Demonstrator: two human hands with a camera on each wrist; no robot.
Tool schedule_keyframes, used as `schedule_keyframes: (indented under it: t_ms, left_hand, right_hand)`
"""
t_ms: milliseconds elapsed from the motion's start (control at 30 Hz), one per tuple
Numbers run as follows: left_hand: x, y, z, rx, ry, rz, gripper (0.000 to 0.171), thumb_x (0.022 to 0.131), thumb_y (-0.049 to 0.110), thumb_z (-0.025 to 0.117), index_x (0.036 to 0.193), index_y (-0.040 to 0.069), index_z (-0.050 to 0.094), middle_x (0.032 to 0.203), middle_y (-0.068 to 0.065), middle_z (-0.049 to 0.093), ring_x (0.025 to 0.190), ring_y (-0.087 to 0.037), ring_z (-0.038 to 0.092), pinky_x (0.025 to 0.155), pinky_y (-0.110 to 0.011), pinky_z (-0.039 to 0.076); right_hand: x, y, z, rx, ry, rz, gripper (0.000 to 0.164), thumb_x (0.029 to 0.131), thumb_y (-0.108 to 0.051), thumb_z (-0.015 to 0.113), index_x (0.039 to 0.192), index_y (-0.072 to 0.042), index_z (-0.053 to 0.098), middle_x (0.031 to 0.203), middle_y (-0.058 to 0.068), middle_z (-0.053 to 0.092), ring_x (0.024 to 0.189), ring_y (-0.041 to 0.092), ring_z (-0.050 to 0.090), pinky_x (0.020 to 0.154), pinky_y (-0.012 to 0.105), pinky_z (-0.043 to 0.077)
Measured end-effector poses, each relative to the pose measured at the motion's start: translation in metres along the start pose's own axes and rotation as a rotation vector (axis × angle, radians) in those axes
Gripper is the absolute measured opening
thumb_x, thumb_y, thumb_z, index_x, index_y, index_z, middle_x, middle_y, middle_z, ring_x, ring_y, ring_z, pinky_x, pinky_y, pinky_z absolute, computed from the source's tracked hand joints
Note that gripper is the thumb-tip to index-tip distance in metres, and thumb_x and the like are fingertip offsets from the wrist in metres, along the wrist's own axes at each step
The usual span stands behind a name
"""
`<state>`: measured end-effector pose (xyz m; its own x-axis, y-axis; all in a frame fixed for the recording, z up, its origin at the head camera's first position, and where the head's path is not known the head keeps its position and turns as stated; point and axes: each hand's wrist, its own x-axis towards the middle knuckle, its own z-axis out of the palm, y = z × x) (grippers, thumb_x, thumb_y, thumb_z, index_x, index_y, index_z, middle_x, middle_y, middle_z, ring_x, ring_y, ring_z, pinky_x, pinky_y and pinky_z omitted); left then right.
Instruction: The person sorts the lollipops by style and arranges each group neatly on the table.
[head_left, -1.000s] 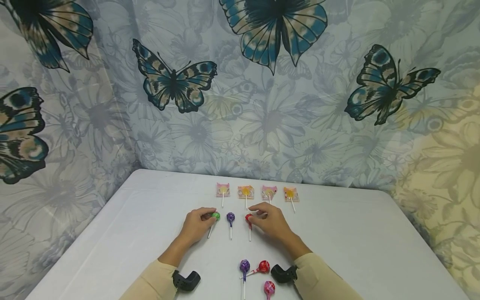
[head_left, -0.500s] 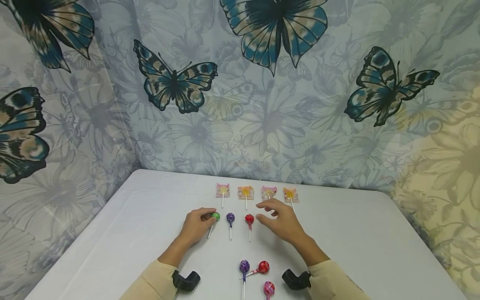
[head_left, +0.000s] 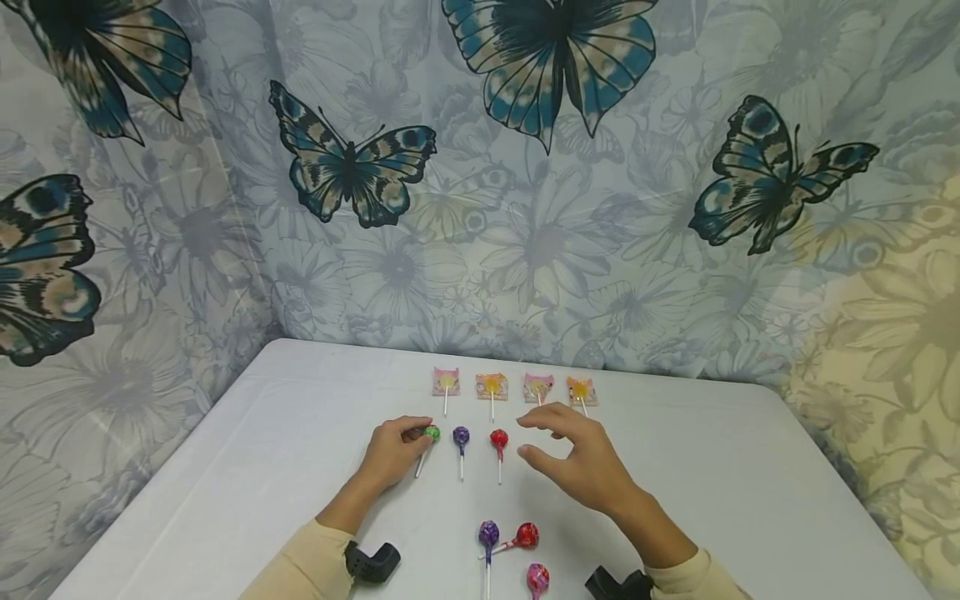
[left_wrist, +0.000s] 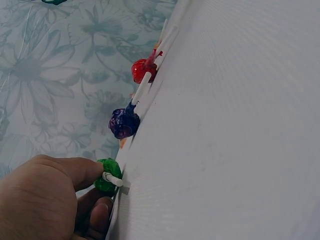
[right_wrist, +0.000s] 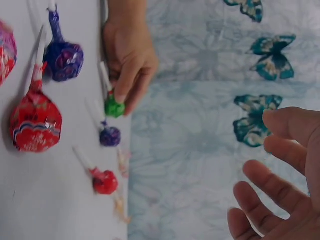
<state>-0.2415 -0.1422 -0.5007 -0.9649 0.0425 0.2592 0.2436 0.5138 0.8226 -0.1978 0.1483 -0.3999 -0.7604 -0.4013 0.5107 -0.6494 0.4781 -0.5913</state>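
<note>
The green lollipop (head_left: pixel 432 432) is at the left end of a row of three on the white table (head_left: pixel 750 467), its head pinched between the left hand's (head_left: pixel 392 452) thumb and fingers; the purple lollipop (head_left: pixel 461 435) and the red lollipop (head_left: pixel 498 438) lie beside it in that order; the left wrist view shows the green one's stick (left_wrist: pixel 114 180) foreshortened, pointing toward the camera, while the head view shows it slanting; the right wrist view bares the right hand's (head_left: pixel 585 454) separate fingers, partly hidden from the head; a second ago that hand is at the red lollipop, now it is apart to the right, thumb and fingers spread; the left pinch stays; farther off lie four flat-wrapped lollipops (head_left: pixel 492 385); nearer, a second purple lollipop (head_left: pixel 489 532) crosses a second red lollipop's (head_left: pixel 528 535) stick, near a pink lollipop (head_left: pixel 537 577).
</note>
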Motion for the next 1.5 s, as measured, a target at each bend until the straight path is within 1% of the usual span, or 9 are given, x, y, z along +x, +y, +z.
schedule_keyframes:
  t_ms: [167, 333, 500, 567, 700, 900, 1167, 1333, 1500]
  left_hand:
    - [0.0, -0.001, 0.001, 0.004, 0.001, -0.001, 0.027, 0.085, 0.004, 0.071, 0.112, 0.001, 0.071, 0.083, 0.002, 0.062, 0.072, -0.014, 0.053, 0.062, -0.027, 0.047]
    - [0.0, -0.002, 0.001, 0.009, 0.004, 0.004, 0.027, 0.085, 0.004, 0.071, 0.112, 0.002, 0.071, 0.083, 0.002, 0.061, 0.072, -0.014, 0.053, 0.062, -0.027, 0.047]
    - [-0.001, -0.002, 0.001, 0.006, 0.003, 0.005, 0.027, 0.085, 0.004, 0.071, 0.112, 0.001, 0.071, 0.082, 0.002, 0.061, 0.072, -0.014, 0.053, 0.062, -0.027, 0.046]
    - [-0.001, -0.002, 0.001, 0.006, 0.002, 0.006, 0.027, 0.085, 0.004, 0.071, 0.112, 0.001, 0.07, 0.082, 0.002, 0.061, 0.072, -0.014, 0.052, 0.061, -0.027, 0.046]
    - [-0.001, -0.002, 0.001, 0.006, 0.003, 0.006, 0.027, 0.084, 0.004, 0.071, 0.111, 0.0, 0.071, 0.081, 0.002, 0.061, 0.072, -0.014, 0.052, 0.061, -0.027, 0.046]
    - [-0.001, -0.002, 0.001, 0.004, -0.001, 0.006, 0.027, 0.085, 0.004, 0.071, 0.111, 0.001, 0.071, 0.082, 0.002, 0.061, 0.072, -0.014, 0.052, 0.061, -0.027, 0.046]
    - [0.001, -0.002, 0.001, 0.007, 0.0, 0.0, 0.027, 0.085, 0.005, 0.071, 0.112, 0.002, 0.071, 0.082, 0.001, 0.06, 0.073, -0.014, 0.053, 0.062, -0.027, 0.047]
    - [0.0, -0.001, 0.001, 0.003, -0.001, -0.009, 0.027, 0.085, 0.004, 0.071, 0.112, 0.002, 0.071, 0.082, 0.002, 0.06, 0.072, -0.014, 0.052, 0.062, -0.027, 0.046]
    - [0.0, 0.0, 0.0, 0.001, 0.0, -0.011, 0.027, 0.085, 0.004, 0.071, 0.112, 0.001, 0.071, 0.082, 0.002, 0.06, 0.072, -0.014, 0.052, 0.062, -0.027, 0.046]
  right_hand:
    - [-0.009, -0.015, -0.008, 0.034, 0.005, -0.07, 0.034, 0.081, -0.014, 0.079, 0.112, -0.022, 0.07, 0.108, -0.011, 0.064, 0.101, 0.011, 0.059, 0.077, 0.034, 0.051]
    - [-0.021, -0.029, -0.016, 0.07, 0.008, -0.108, 0.033, 0.082, -0.015, 0.078, 0.114, -0.019, 0.07, 0.109, -0.005, 0.064, 0.102, 0.014, 0.059, 0.083, 0.033, 0.05]
    - [-0.032, -0.04, -0.02, 0.106, 0.038, -0.187, 0.038, 0.08, -0.008, 0.079, 0.116, -0.015, 0.069, 0.109, -0.001, 0.063, 0.1, 0.016, 0.06, 0.086, 0.026, 0.048]
    - [-0.037, -0.043, -0.021, 0.112, 0.054, -0.23, 0.042, 0.077, -0.004, 0.08, 0.116, -0.013, 0.068, 0.109, 0.0, 0.063, 0.098, 0.017, 0.06, 0.086, 0.024, 0.047]
    - [-0.046, -0.047, -0.021, 0.124, 0.068, -0.267, 0.046, 0.074, 0.0, 0.081, 0.116, -0.012, 0.068, 0.107, 0.002, 0.063, 0.096, 0.017, 0.06, 0.085, 0.022, 0.047]
    - [-0.057, -0.047, -0.017, 0.167, 0.12, -0.347, 0.046, 0.071, 0.005, 0.08, 0.113, -0.008, 0.068, 0.101, 0.003, 0.065, 0.088, 0.017, 0.061, 0.081, 0.021, 0.048]
    - [-0.073, -0.039, -0.009, 0.186, 0.133, -0.317, 0.045, 0.07, 0.005, 0.081, 0.11, -0.012, 0.068, 0.096, 0.0, 0.065, 0.082, 0.013, 0.06, 0.068, 0.022, 0.048]
    - [-0.086, -0.031, -0.004, 0.193, 0.055, -0.22, 0.045, 0.071, 0.002, 0.081, 0.11, -0.016, 0.067, 0.098, -0.004, 0.065, 0.081, 0.009, 0.059, 0.063, 0.023, 0.048]
    - [-0.094, -0.018, 0.004, 0.216, 0.003, -0.219, 0.047, 0.072, 0.003, 0.08, 0.112, -0.017, 0.067, 0.097, -0.004, 0.064, 0.078, 0.009, 0.058, 0.06, 0.025, 0.046]
